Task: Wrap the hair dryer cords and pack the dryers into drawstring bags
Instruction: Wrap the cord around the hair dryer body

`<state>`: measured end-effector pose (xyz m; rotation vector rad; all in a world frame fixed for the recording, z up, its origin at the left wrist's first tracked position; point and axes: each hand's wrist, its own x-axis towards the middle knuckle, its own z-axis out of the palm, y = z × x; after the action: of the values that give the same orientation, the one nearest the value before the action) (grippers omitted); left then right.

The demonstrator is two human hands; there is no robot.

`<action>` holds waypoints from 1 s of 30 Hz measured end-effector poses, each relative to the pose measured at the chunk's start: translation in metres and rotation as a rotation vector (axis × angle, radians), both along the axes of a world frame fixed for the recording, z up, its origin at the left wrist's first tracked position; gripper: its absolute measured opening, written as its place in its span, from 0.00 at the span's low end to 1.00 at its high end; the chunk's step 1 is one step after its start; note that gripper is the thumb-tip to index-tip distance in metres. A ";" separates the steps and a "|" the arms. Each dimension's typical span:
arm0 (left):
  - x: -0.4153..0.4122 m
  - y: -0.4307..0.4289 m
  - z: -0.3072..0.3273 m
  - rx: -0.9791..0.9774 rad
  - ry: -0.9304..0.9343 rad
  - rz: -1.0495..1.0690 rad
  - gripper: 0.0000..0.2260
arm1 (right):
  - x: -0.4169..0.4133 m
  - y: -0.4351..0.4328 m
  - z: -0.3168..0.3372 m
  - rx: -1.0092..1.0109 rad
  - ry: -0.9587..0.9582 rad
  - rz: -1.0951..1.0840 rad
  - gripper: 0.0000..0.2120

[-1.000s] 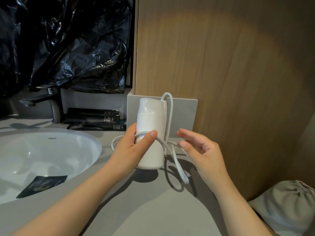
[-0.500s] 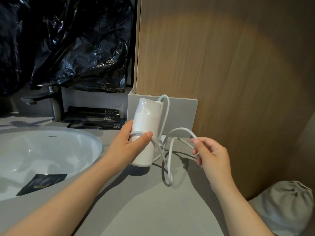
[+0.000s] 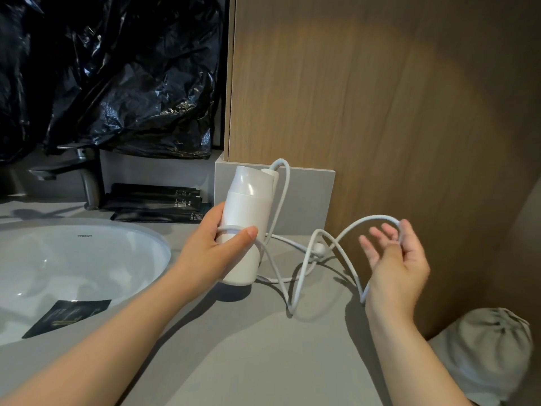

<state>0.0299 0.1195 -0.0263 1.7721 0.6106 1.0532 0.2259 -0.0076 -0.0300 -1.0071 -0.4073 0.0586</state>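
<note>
A white hair dryer (image 3: 248, 209) stands tilted above the grey counter (image 3: 263, 347), gripped around its lower body by my left hand (image 3: 216, 253), whose thumb pins one turn of the white cord. The cord (image 3: 310, 253) runs from the dryer's top, loops loosely over the counter and arches up to the right. My right hand (image 3: 395, 265) holds that arch, the cord draped over its fingers, which are spread and half curled. A grey drawstring bag (image 3: 486, 350), drawn closed, lies at the lower right beyond the counter's edge.
A white sink basin (image 3: 73, 268) with a black sachet (image 3: 67, 315) inside sits at left, a dark tap (image 3: 85, 177) behind it. Black sachets (image 3: 158, 200) lie near the wall. A wooden panel (image 3: 380, 112) rises on the right, black plastic sheeting (image 3: 117, 68) hangs at back left.
My right hand has moved out to the right, drawing the cord into a wider arch. The dryer has tilted slightly in my left hand.
</note>
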 end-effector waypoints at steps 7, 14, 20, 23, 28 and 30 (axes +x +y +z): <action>0.003 -0.002 -0.003 -0.004 -0.017 -0.040 0.24 | -0.010 0.005 -0.010 -0.624 -0.496 0.042 0.22; 0.002 -0.002 -0.001 -0.012 -0.018 -0.048 0.17 | 0.001 0.008 -0.009 -0.847 -0.306 -0.060 0.31; 0.003 -0.003 -0.002 -0.048 -0.005 -0.021 0.26 | -0.004 0.007 -0.017 -0.855 -0.639 -0.132 0.26; 0.004 -0.003 -0.002 -0.076 -0.017 0.000 0.21 | -0.010 0.007 -0.012 -0.666 -0.859 -0.140 0.13; 0.003 -0.002 0.000 -0.084 -0.001 0.039 0.21 | -0.030 0.003 -0.006 -0.440 -1.045 -0.030 0.04; 0.003 -0.001 0.000 -0.085 -0.007 0.044 0.20 | -0.035 0.004 -0.007 -0.530 -1.082 0.089 0.08</action>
<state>0.0325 0.1186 -0.0264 1.6874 0.6832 1.0472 0.1909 -0.0034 -0.0374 -1.4931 -1.4797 -0.3326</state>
